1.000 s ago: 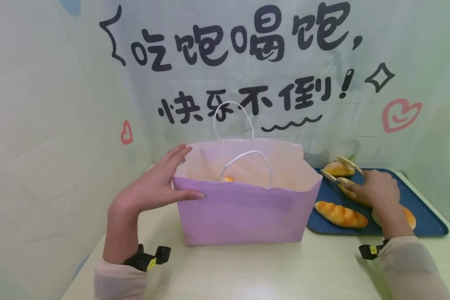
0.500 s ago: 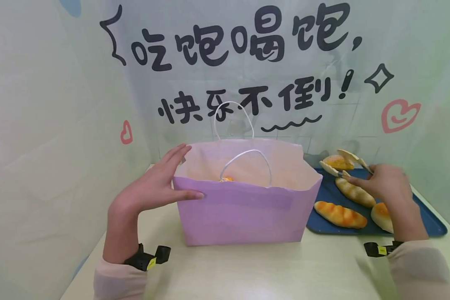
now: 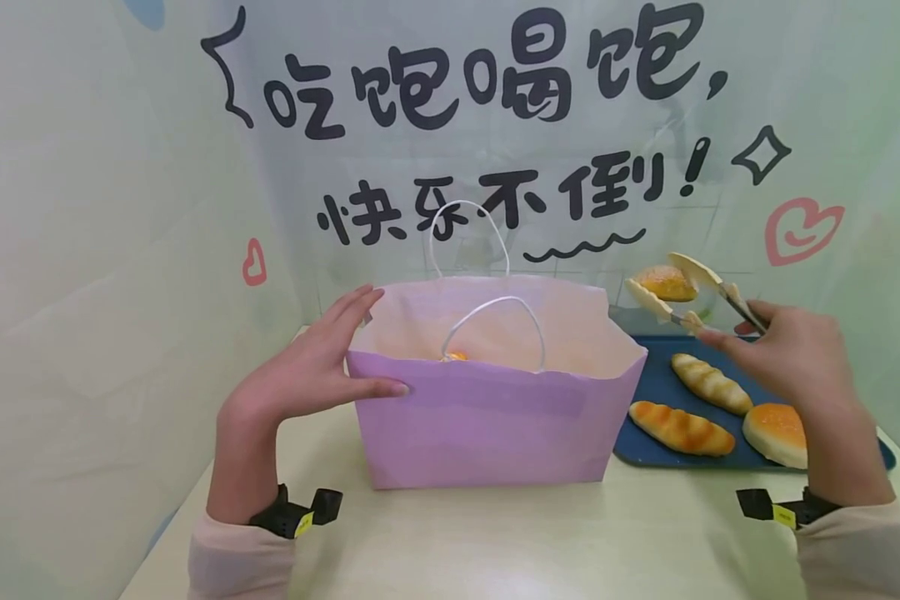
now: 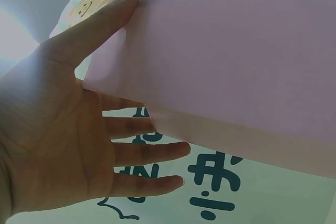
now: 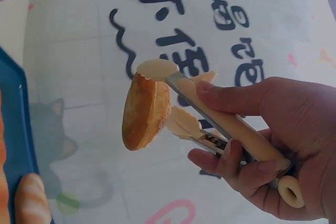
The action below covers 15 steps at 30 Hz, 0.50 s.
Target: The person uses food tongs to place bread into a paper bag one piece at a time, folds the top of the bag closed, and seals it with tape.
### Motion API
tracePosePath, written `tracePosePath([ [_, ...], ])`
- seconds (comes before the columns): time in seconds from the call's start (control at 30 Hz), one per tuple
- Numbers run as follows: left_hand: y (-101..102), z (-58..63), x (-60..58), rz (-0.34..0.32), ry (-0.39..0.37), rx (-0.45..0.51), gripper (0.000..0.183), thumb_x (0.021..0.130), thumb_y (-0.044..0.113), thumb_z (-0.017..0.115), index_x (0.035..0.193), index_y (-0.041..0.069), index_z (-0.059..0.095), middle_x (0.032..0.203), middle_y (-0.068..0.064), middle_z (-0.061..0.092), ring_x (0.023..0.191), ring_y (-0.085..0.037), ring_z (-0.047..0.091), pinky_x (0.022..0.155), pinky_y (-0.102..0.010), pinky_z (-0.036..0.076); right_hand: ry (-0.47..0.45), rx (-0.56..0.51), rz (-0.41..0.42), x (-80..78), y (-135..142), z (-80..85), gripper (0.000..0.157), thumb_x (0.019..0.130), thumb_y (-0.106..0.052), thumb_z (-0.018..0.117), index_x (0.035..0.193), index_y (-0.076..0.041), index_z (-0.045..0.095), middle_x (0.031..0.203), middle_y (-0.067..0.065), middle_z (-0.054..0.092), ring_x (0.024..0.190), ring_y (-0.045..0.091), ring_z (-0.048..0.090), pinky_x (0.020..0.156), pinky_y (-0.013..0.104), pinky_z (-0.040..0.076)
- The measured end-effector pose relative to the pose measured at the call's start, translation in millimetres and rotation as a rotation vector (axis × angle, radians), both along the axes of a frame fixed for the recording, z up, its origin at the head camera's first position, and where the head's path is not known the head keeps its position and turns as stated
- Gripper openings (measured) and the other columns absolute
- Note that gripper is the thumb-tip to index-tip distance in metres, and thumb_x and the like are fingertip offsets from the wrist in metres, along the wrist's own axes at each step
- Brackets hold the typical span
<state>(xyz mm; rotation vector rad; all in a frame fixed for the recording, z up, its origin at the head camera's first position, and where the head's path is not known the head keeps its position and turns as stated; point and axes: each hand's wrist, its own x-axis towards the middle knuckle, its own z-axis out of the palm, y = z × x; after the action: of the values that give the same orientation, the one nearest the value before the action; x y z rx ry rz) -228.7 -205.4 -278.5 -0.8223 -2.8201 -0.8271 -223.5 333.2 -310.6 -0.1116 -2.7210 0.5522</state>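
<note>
A pink-purple paper bag (image 3: 487, 433) with white handles stands upright with its mouth open. My left hand (image 3: 307, 362) rests at its left corner, thumb on the front face and straight fingers by the side edge; the left wrist view shows these fingers (image 4: 152, 153) spread. My right hand (image 3: 798, 358) grips food tongs (image 3: 693, 268) with cream-coloured tips. Between those tips is a golden-brown piece of bread (image 3: 667, 285), held in the air above the tray; the right wrist view shows its flat side. Something orange (image 3: 457, 356) shows inside the bag, mostly hidden.
Right of the bag lies a blue tray (image 3: 648, 358). On it are a pale striped bread (image 3: 708, 383), an orange ridged bread (image 3: 682, 429) and a round bun (image 3: 776, 435), partly behind my right wrist. A printed curtain (image 3: 390, 258) hangs behind the table (image 3: 480, 542).
The tongs have lifted the golden-brown bread up off the back of the tray, and my right hand has risen and shifted right. My left hand and the bag stay put.
</note>
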Motion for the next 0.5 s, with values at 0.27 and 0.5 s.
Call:
tracePosePath([
  [0.27,0.0,0.0,-2.3,0.005,0.013,0.005,0.120,0.079,0.065,0.086,0.170,0.020,0.021,0.175,-0.002,0.017,0.151,-0.027,0.040,0.121,-0.058,0.034,0.118,-0.053,0.007,19.7,-21.8,17.1,0.073,0.094,-0.064,0.072,0.131,-0.001,0.068,0.080,0.013,0.069,0.072,0.028,0.046,0.051,0.035,0.033],
  [0.5,-0.2,-0.9,-2.6,-0.008,0.009,-0.002,0.119,0.081,0.065,0.085,0.170,0.019,0.020,0.175,-0.003,0.016,0.152,-0.027,0.039,0.121,-0.059,0.033,0.256,-0.116,0.059,44.8,-43.2,31.3,0.068,0.094,-0.049,0.080,0.143,-0.004,0.066,0.101,0.014,0.075,0.069,0.013,0.049,0.047,0.028,0.037],
])
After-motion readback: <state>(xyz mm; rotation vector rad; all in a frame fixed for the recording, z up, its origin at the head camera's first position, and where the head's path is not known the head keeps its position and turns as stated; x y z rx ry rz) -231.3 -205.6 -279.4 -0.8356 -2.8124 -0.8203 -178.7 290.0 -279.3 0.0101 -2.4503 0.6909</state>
